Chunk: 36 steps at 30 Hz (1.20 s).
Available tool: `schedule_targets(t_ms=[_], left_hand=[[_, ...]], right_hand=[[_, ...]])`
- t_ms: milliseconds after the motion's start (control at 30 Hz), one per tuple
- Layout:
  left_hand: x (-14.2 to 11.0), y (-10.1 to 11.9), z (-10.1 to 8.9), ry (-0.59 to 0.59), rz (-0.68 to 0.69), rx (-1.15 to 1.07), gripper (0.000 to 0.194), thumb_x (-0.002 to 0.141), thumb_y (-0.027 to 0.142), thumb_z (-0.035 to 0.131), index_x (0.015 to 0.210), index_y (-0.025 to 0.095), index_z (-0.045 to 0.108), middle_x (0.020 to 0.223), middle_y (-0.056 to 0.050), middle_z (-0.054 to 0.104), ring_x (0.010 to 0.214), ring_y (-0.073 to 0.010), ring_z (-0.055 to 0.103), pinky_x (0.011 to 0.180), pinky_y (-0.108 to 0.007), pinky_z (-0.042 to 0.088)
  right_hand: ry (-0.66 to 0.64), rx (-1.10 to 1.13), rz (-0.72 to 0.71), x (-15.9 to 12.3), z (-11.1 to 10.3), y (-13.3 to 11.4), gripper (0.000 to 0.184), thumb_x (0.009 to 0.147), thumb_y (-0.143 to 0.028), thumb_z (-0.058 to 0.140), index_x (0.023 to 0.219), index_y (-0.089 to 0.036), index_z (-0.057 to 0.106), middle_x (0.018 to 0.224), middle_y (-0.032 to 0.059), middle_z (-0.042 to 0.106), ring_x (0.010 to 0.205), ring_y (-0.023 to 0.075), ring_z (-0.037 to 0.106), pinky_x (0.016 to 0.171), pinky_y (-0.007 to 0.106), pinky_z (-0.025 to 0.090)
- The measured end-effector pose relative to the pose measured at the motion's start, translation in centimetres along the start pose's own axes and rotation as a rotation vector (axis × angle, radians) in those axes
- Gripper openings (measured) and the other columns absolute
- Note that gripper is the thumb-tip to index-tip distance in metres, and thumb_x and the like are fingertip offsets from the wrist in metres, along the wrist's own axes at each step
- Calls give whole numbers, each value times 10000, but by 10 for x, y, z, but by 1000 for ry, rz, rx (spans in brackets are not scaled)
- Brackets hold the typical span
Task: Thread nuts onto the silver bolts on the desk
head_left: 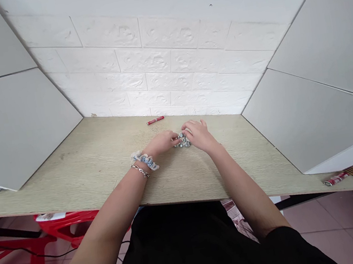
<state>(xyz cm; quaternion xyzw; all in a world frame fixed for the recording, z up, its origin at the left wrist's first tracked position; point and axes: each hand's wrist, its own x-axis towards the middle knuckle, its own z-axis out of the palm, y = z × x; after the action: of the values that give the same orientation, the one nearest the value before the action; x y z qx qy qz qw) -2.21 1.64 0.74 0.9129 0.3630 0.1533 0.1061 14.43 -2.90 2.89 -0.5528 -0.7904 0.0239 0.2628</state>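
And here, metal pieces [186, 142] lie between left hand [164, 142] and right hand [199, 136], toward the tabletop's [101, 162] wall-side edge; fingers curled, any hold unclear.

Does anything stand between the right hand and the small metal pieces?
Nothing visible: the right hand is at the metal pieces, the left hand at their other side. The red stick lies nearer the wall.
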Motion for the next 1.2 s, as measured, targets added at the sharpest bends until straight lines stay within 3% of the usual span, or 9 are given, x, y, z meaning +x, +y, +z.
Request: schedule_targets(t_ms=[933,1200], left_hand=[[-2,6,-3,2,-45,-62,403,843,461,375,612,162,515,604,-34,552,541,-135,445,504,-269,238],[-3,8,-4,3,-81,-59,389,843,459,391,699,160,592,650,-45,598,572,-154,476,529,-272,276]], right_hand=[[-13,73,39,0,-1,-2,243,869,-255,345,907,-217,582,1066,64,611,1023,213,519,1026,564,135],[-23,100,57,2,-1,-2,282,884,-263,309,869,-220,588,996,48,622,982,200,527,1017,557,150]])
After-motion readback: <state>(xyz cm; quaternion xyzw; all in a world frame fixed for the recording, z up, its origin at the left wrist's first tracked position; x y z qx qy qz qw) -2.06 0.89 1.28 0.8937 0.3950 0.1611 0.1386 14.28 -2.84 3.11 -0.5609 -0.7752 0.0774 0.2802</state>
